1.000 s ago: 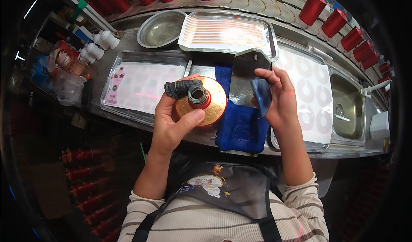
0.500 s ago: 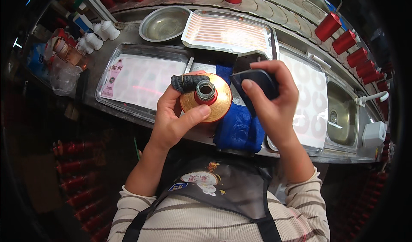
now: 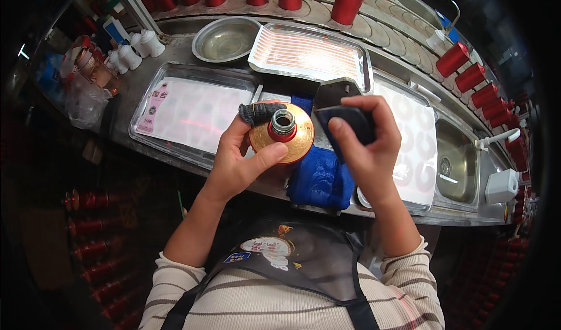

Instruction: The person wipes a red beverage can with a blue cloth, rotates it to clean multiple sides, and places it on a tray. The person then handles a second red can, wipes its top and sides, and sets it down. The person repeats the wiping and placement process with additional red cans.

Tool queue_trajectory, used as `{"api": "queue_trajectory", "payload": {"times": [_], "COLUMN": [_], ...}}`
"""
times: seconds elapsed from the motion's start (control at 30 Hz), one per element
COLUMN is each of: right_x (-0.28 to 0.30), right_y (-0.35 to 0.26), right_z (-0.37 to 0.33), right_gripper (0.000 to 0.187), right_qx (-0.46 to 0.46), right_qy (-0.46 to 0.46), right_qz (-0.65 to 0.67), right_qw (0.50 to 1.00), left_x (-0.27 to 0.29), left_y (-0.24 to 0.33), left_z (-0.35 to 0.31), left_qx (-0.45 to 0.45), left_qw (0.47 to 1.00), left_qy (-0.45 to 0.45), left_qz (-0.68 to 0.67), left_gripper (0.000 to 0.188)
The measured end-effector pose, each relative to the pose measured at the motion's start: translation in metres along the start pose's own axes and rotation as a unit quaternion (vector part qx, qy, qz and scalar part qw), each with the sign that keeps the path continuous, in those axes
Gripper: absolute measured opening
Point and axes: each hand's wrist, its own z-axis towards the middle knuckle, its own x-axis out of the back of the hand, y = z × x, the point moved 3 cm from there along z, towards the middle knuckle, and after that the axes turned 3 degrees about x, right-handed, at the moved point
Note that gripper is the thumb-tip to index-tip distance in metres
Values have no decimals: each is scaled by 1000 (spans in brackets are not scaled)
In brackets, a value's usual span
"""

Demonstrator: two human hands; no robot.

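Observation:
My left hand [image 3: 234, 163] grips a red bottle with a gold shoulder [image 3: 300, 136], thumb on the shoulder. Its open glass neck [image 3: 283, 121] points up toward me, with no cap on it. A dark knitted finger cover [image 3: 261, 113] sits on one finger of this hand. My right hand [image 3: 375, 160] is closed on a flat, dark blue-black scraper-like pad [image 3: 354, 124], held just right of the bottle and apart from it. Below, between the hands, lies a folded blue cloth [image 3: 320, 178]. The lower part of the bottle is hidden.
Label sheets lie in metal trays at left [image 3: 196, 116] and right [image 3: 412, 149]; a striped sheet [image 3: 307, 48] fills the back tray. Nearby are a metal bowl [image 3: 227, 40], a dark bracket [image 3: 338, 91], a sink [image 3: 456, 169] and white caps [image 3: 153, 43]. Red bottles [image 3: 349, 2] stand on the conveyor.
The red bottles on the conveyor stand at different spots along it. My right hand and the pad have lowered slightly; both hands keep their holds. The whole view has shifted a little.

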Motion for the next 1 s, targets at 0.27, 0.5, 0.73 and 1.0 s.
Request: {"api": "queue_trajectory", "payload": {"times": [0.27, 0.5, 0.73, 1.0], "right_x": [-26, -51, 11, 27], "right_y": [-36, -44, -18, 4], "right_z": [-44, -55, -55, -63], "right_gripper": [39, 44, 26, 24], "right_qx": [247, 283, -2, -89], "right_qy": [-44, -142, 22, 74], "right_qz": [-130, 11, 52, 145], "right_qw": [959, 948, 998, 983], "left_x": [6, 0, 3, 26], "left_y": [-9, -16, -13, -13], "left_z": [-10, -12, -11, 0], "left_qx": [-63, -108, -70, -10], "left_qw": [980, 960, 968, 998], "left_qy": [29, 88, 66, -21], "left_qz": [184, 242, 231, 53], "left_gripper": [76, 77, 91, 105]}}
